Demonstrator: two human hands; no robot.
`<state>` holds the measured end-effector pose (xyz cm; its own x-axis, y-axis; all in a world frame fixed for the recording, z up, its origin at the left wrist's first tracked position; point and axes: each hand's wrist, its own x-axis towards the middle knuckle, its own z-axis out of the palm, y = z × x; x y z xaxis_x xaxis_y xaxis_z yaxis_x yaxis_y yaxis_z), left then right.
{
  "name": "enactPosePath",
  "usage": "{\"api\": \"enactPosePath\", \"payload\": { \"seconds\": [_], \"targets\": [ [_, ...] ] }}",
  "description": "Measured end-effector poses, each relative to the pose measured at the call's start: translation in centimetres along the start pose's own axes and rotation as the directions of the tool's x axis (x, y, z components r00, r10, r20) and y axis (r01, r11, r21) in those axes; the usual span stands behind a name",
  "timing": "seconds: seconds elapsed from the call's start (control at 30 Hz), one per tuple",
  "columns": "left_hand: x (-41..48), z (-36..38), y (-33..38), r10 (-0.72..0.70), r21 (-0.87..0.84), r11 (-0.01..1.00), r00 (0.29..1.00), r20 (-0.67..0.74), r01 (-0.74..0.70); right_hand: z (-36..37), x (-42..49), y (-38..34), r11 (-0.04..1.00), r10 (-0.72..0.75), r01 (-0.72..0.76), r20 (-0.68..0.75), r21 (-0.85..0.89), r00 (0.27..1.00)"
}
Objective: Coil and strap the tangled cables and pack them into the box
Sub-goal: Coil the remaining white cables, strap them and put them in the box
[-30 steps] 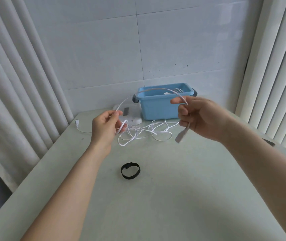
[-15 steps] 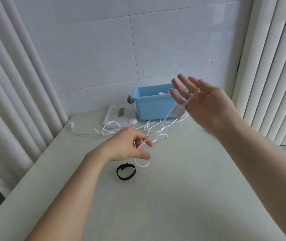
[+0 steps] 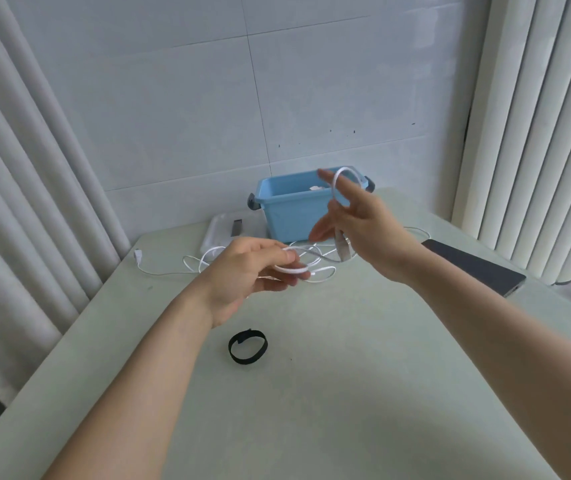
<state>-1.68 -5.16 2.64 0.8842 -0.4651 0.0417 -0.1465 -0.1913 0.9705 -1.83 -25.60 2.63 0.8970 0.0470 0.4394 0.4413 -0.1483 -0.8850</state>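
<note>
A thin white cable [image 3: 324,276] lies tangled on the pale green table [image 3: 312,393] in front of the blue box [image 3: 287,216]. My left hand [image 3: 253,268] pinches a flat loop of this cable between thumb and fingers, just above the tangle. My right hand [image 3: 357,223] is raised in front of the box with its fingers straight. One turn of the cable arches over those fingers, and the cable's grey plug [image 3: 343,251] hangs below the palm. A black strap [image 3: 247,347], closed into a ring, lies on the table near my left forearm.
A white flat device [image 3: 220,233] sits left of the box, against the tiled wall. The cable's other plug [image 3: 138,255] lies at the table's left edge. A dark flat slab [image 3: 471,266] rests at the right edge. Pleated curtains hang on both sides.
My left hand has carried its stretch of cable up and away, toward the tangle. The cable that crossed my right palm now arches over the fingers, and the plug hangs below.
</note>
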Motion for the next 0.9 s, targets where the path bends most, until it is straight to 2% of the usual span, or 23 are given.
{"api": "enactPosePath", "payload": {
  "seconds": [0.1,0.27,0.37,0.5,0.6,0.67,0.73,0.8,0.87,0.9],
  "targets": [
    [0.5,0.2,-0.4,-0.050,-0.103,0.994,0.987,-0.150,0.035,0.4,-0.3,0.6,0.968,0.038,-0.011,0.103,-0.250,0.994],
    [0.3,0.0,0.2,-0.067,-0.220,0.975,0.992,-0.107,0.043,0.6,-0.4,0.9,0.907,0.128,-0.042,0.181,-0.420,0.975],
    [0.1,0.1,0.6,-0.141,-0.298,0.950,0.980,-0.138,0.095,1.0,-0.7,1.2,0.892,0.202,-0.061,0.276,-0.448,0.940],
    [0.1,-0.1,0.6,-0.215,-0.290,0.944,0.961,-0.173,0.159,1.2,-0.8,1.3,0.935,0.192,-0.092,0.272,-0.342,0.943],
    [0.2,-1.1,0.7,-0.169,-0.292,0.950,0.970,-0.174,0.113,0.5,-0.9,1.0,0.877,0.203,-0.058,0.259,-0.476,0.944],
    [0.3,-1.7,0.4,-0.085,-0.198,0.979,0.966,-0.245,0.035,-0.4,-0.8,1.1,0.854,0.287,-0.120,0.267,-0.506,0.920],
    [0.5,-2.0,-0.3,0.017,-0.067,0.997,0.935,-0.355,-0.043,-1.3,-0.8,1.0,0.912,0.373,-0.263,0.370,-0.316,0.851],
    [0.8,-2.3,-1.2,0.103,0.035,0.995,0.899,-0.427,-0.098,-2.1,-0.6,0.4,0.915,0.339,-0.402,0.465,0.041,0.818],
    [1.2,-2.2,-2.0,0.153,0.104,0.987,0.895,-0.419,-0.120,-2.4,-0.3,-0.7,0.808,0.244,-0.446,0.471,0.385,0.848],
    [1.3,-2.1,-2.4,0.160,0.144,0.983,0.907,-0.389,-0.112,-2.5,0.0,-1.2,0.716,0.188,-0.437,0.452,0.545,0.872]
  ]
}}
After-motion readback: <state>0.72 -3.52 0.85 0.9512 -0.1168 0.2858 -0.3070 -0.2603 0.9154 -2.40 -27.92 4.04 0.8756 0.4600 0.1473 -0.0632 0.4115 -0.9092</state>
